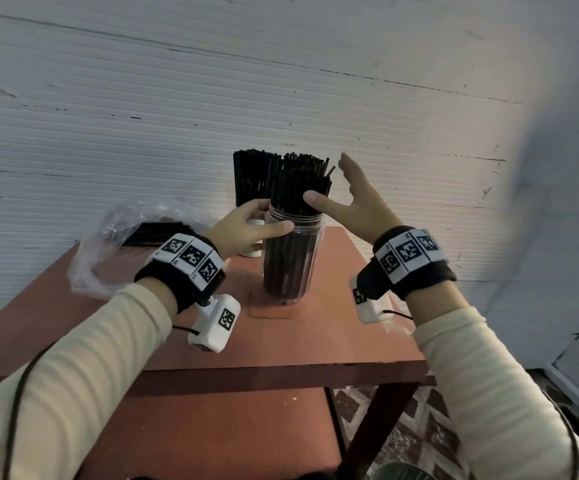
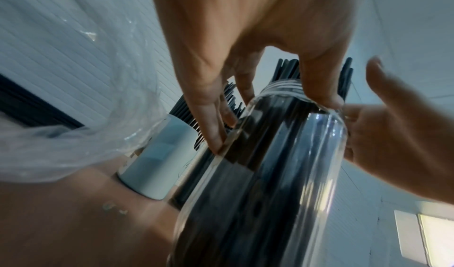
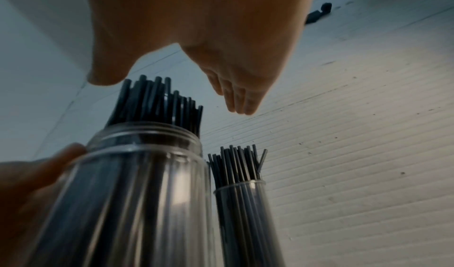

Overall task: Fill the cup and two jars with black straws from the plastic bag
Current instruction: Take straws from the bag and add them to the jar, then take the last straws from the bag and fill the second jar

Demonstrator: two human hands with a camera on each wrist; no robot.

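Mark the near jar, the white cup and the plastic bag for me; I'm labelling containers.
near jar (image 1: 293, 258), head view, on its clear wall below the rim.
white cup (image 2: 157, 154), left wrist view, on its side wall.
plastic bag (image 1: 108, 230), head view, on its crumpled clear film.

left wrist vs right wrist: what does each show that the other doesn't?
Only the left wrist view: the white cup of straws behind the near jar, the crumpled plastic bag and the red table. Only the right wrist view: the second jar, narrower, standing just beyond the near one and filled with straws. Both: the near jar packed with black straws, the left hand gripping it near the rim, and the right hand open beside the straw tops.
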